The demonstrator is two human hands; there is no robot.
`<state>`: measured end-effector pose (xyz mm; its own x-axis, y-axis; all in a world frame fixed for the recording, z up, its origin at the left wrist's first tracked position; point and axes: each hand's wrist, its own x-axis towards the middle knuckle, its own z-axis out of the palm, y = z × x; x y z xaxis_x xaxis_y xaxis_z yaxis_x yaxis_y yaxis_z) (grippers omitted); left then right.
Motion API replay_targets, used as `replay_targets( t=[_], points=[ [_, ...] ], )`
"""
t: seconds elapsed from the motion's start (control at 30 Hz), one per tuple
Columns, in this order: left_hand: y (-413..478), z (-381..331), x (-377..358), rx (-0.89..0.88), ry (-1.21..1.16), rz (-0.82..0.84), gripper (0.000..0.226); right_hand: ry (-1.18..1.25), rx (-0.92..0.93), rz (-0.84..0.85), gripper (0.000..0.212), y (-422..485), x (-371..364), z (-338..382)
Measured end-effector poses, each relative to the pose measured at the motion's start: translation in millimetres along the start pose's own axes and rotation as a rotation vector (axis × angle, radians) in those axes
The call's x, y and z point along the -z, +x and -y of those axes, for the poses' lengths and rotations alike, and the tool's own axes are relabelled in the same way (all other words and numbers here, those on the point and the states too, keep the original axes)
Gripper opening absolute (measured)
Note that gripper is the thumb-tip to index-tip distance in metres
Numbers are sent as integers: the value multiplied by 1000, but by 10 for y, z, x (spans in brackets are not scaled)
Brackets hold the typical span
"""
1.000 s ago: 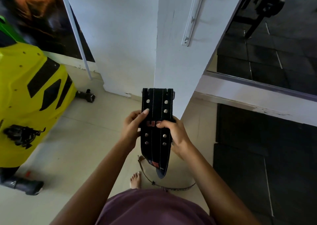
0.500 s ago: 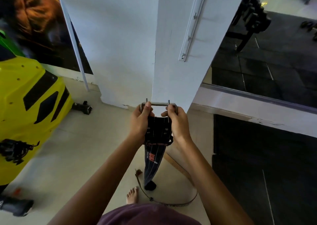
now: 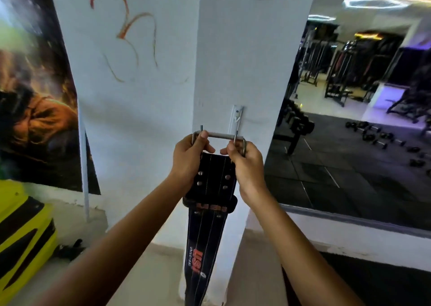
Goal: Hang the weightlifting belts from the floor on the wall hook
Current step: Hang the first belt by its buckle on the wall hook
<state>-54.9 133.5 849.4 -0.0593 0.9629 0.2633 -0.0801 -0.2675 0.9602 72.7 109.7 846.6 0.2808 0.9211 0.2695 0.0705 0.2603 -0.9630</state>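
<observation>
A black weightlifting belt (image 3: 211, 182) with red lettering hangs straight down in front of a white pillar. Its steel buckle (image 3: 219, 136) is at the top, with two prongs sticking up. My left hand (image 3: 190, 159) grips the buckle's left side and my right hand (image 3: 242, 160) grips its right side. A white wall hook (image 3: 237, 117) on a strip sits on the pillar just above and behind the buckle's right end. The belt's lower tip runs out of view at the bottom.
A white pillar (image 3: 233, 61) stands ahead, with a large mirror (image 3: 349, 119) to its right reflecting gym machines and dumbbells. A poster (image 3: 35, 96) hangs on the left wall. A yellow and black machine (image 3: 21, 240) stands at the lower left.
Both hands have lifted the belt by its buckle from waist height up to just below the wall hook. The view has tilted up, so the floor strap and my foot have left the frame.
</observation>
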Motion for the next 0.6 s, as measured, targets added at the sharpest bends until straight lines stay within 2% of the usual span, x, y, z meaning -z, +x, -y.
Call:
replay_targets(
  t=[0.1, 0.23, 0.4, 0.6],
  points=[
    [391, -423, -154, -112, -18, 14, 37, 5, 108, -21, 13, 402, 18, 432],
    [994, -1058, -314, -292, 74, 38, 43, -89, 285, -52, 10, 1029, 78, 1075],
    [1675, -1849, -559, -527, 135, -44, 49, -196, 465, -153, 13, 1731, 113, 1907],
    [2301, -2625, -824, -662, 89, -156, 48, -214, 640, -273, 18, 2328, -3, 2760]
  ],
)
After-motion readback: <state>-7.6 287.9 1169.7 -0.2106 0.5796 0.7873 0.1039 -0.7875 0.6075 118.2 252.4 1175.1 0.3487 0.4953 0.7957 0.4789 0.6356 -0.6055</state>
